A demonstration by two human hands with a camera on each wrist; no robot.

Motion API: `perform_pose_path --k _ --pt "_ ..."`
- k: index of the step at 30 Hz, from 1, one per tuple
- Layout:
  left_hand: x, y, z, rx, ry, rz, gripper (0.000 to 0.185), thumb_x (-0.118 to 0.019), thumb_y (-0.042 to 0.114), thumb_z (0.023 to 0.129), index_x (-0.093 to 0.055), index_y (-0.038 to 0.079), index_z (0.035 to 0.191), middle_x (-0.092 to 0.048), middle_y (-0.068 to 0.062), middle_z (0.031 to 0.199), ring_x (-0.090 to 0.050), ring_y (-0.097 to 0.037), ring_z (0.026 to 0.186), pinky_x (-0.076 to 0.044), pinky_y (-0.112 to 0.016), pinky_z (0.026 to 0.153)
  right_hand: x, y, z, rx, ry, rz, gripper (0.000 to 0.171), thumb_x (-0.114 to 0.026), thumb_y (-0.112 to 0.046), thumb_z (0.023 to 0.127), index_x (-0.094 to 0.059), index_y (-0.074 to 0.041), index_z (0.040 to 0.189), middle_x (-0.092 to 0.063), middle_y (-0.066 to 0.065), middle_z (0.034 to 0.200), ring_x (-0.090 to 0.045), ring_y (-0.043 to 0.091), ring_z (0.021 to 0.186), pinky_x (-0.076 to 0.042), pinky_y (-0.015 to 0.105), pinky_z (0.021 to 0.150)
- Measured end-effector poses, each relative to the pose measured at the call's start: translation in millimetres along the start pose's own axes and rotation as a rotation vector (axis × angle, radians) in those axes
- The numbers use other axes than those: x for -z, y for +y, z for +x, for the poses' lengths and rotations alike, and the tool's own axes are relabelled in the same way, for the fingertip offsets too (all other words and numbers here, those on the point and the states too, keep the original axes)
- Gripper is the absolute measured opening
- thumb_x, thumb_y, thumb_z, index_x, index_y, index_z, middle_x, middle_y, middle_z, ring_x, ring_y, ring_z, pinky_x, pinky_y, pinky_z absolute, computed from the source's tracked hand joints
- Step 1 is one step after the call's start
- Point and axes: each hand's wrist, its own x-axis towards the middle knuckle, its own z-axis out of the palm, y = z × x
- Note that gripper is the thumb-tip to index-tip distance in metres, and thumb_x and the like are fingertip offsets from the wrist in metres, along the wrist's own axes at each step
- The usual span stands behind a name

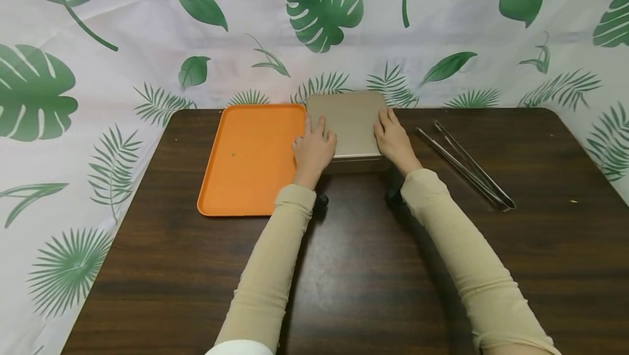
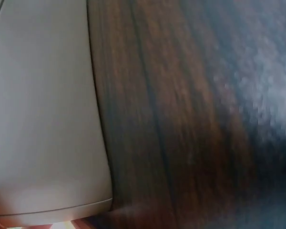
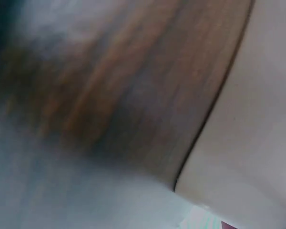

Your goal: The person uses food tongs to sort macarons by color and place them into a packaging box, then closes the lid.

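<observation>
A beige rectangular box with a smooth flat top sits at the back of the table, its front wall facing me. Across its left front corner lies my left hand, with fingers spread on the top. At the right edge, my right hand rests with its fingers extended over the rim. In the left wrist view the box's plain side fills the left part, and no fingers show. The right wrist view has the pale box wall at its right, again without fingers.
An orange tray lies directly left of the box, a tiny green speck on it. Metal tongs lie on the dark wooden table to the right. Behind hangs a leaf-patterned cloth, close to the table's back edge.
</observation>
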Motion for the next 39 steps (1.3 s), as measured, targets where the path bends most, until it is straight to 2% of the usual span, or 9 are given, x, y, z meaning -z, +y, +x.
perform_pose_path --k 8,20,23,27,31,35,39 --pt "-3.1 -1.9 1.0 -0.022 0.030 0.039 0.055 -0.030 0.038 0.100 -0.026 0.025 0.152 -0.010 -0.006 0.163 -0.051 -0.039 0.104 -0.039 -0.049 0.101 -1 -2 -1 -0.009 -0.031 -0.024 0.061 -0.025 -0.035 0.104 -0.011 -0.002 0.153 -0.001 0.022 0.160 -0.013 0.045 0.144 -0.018 0.054 0.121" --pt "-0.4 0.7 -0.3 -0.037 -0.028 0.083 0.055 -0.026 0.040 0.100 -0.022 0.026 0.153 -0.006 -0.006 0.163 -0.050 -0.038 0.106 -0.037 -0.048 0.103 2 -1 -4 -0.021 -0.059 -0.023 0.062 -0.025 -0.033 0.104 -0.006 -0.001 0.153 0.004 0.023 0.160 -0.014 0.050 0.142 -0.019 0.056 0.120" --pt "1.1 0.7 -0.1 -0.036 -0.026 0.106 0.054 -0.026 0.040 0.100 -0.023 0.026 0.153 -0.007 -0.006 0.163 -0.047 -0.040 0.111 -0.036 -0.049 0.104 2 0 -3 -0.012 -0.071 0.009 0.062 -0.027 -0.032 0.103 -0.006 -0.001 0.153 0.004 0.023 0.160 -0.010 0.048 0.144 -0.017 0.055 0.121" --pt "2.1 0.5 0.5 -0.038 -0.018 0.137 0.054 -0.028 0.039 0.101 -0.025 0.026 0.153 -0.009 -0.007 0.163 -0.036 -0.042 0.129 -0.032 -0.051 0.109 3 2 0 -0.008 -0.087 0.058 0.064 -0.031 -0.031 0.102 -0.005 -0.002 0.153 0.004 0.022 0.160 -0.004 0.041 0.147 -0.012 0.052 0.123" --pt "4.0 1.6 1.4 -0.042 -0.004 0.147 0.052 -0.032 0.038 0.101 -0.029 0.024 0.152 -0.011 -0.009 0.162 -0.026 -0.042 0.139 -0.027 -0.053 0.115 6 3 0 -0.016 -0.105 0.088 0.068 -0.036 -0.033 0.101 -0.003 -0.005 0.154 0.005 0.020 0.160 -0.001 0.036 0.149 -0.010 0.052 0.124" --pt "9.4 1.3 2.7 -0.059 0.031 0.132 0.053 -0.035 0.037 0.101 -0.029 0.022 0.151 -0.013 -0.010 0.162 -0.023 -0.042 0.141 -0.025 -0.054 0.117 15 3 -3 -0.013 -0.097 0.104 0.071 -0.039 -0.038 0.100 -0.005 -0.008 0.155 0.005 0.021 0.160 -0.001 0.040 0.148 -0.010 0.057 0.122" --pt "24.7 -0.4 2.7 -0.071 0.044 0.090 0.057 -0.037 0.038 0.101 -0.023 0.021 0.153 -0.012 -0.010 0.162 -0.020 -0.043 0.142 -0.022 -0.055 0.118 33 7 -8 0.014 -0.032 0.106 0.070 -0.039 -0.040 0.101 -0.007 -0.009 0.155 0.006 0.023 0.159 -0.002 0.046 0.146 -0.010 0.063 0.119"
